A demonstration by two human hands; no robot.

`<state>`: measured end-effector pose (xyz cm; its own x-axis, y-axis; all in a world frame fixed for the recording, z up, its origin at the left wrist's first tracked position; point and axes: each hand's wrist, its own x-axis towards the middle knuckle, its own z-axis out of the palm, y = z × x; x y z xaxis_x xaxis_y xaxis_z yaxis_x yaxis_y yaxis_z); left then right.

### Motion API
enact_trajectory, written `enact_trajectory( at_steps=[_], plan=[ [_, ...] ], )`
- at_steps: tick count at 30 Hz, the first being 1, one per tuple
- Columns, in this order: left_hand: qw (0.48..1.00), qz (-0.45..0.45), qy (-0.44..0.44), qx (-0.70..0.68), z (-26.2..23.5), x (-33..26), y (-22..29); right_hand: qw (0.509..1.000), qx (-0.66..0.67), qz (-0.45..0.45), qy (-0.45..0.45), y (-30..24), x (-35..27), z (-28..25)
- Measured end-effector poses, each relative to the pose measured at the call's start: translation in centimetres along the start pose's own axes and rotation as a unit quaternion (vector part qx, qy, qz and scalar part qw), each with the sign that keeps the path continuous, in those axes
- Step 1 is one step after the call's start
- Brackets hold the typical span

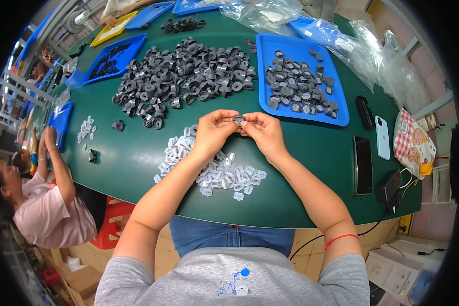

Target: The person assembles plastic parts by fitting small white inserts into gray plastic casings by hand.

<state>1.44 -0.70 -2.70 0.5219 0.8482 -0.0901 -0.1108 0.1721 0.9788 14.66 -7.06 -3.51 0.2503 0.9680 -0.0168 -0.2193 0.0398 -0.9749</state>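
Observation:
Over the middle of the green table, my left hand [217, 130] and my right hand [262, 131] meet, both pinching one small dark grey round plastic part [238, 119]. Fingertips cover much of it. Below my left hand and forearm spreads a pile of small translucent white plastic pieces [229, 177], partly hidden by that arm. Beyond my hands lies a big heap of dark grey ring-shaped parts [183, 74]. To the right of the heap, a blue tray [336, 109] holds many grey round parts with pale insides [301, 84].
On the right lie a black phone [362, 166], a light blue phone [382, 137], a black case [364, 112] and a checked pouch [414, 145]. Clear plastic bags [362, 51] cover the far right. At left sits a co-worker [51, 204]; a blue tray [137, 43] holds dark pieces.

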Motion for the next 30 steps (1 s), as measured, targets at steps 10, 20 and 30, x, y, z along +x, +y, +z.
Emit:
enact_trajectory(
  at_steps=[10,20,30],
  plan=[
    [1.0,-0.006,-0.011,0.029,-0.4,0.0,0.8,0.999,0.008,0.031,0.014,-0.9,0.2,0.4],
    [0.998,-0.035,-0.05,0.03,-0.4,-0.3,1.4,0.993,0.002,0.104,-0.054,-1.4,0.8,-1.1],
    [0.995,-0.065,-0.061,0.035,-0.3,-0.3,1.3,0.991,-0.057,0.1,-0.067,-1.6,0.8,-1.0]
  ],
)
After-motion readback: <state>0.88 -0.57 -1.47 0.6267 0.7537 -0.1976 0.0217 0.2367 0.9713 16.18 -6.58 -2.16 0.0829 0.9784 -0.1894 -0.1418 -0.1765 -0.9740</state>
